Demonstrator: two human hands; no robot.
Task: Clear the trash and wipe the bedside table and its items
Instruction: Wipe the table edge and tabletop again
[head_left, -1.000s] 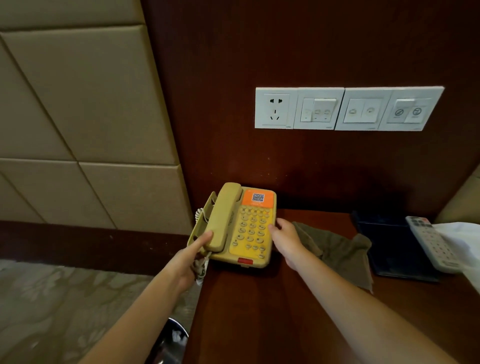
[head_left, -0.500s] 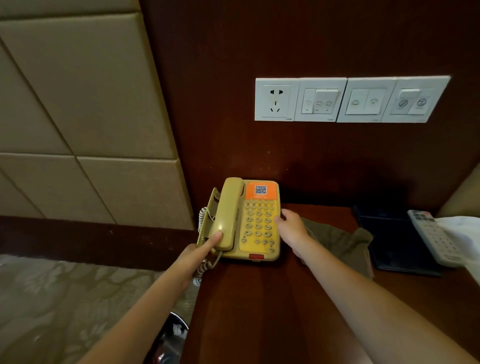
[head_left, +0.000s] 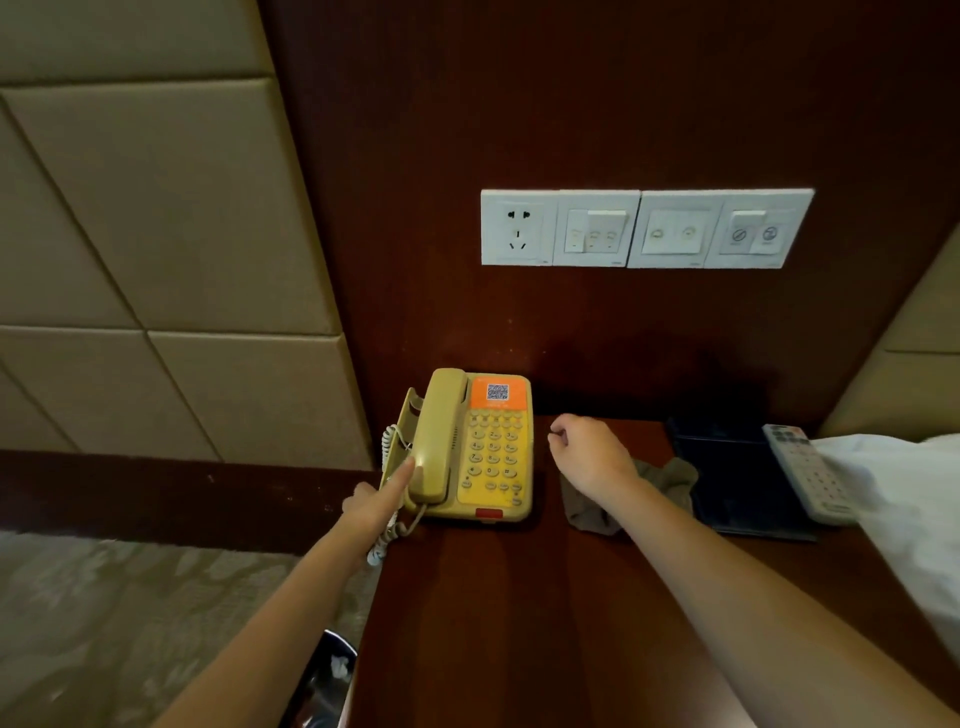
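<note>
A yellow telephone (head_left: 483, 447) with an orange label sits at the back left corner of the dark wooden bedside table (head_left: 493, 623). My left hand (head_left: 379, 499) is at the phone's left side, thumb pressed on the handset and the other fingers hidden behind the phone's edge. My right hand (head_left: 587, 452) hovers just right of the phone, off it, with fingers curled and nothing in them. A grey-brown cloth (head_left: 670, 478) lies crumpled on the table under my right wrist.
A black folder (head_left: 743, 483) and a white remote control (head_left: 808, 473) lie at the back right, next to white bedding (head_left: 904, 499). A dark trash bin (head_left: 327, 680) stands on the floor left of the table. Wall switches (head_left: 644, 228) are above.
The phone has slid back toward the wall. My right hand let go of its right edge and moved right, over the cloth. My left hand stays on the handset.
</note>
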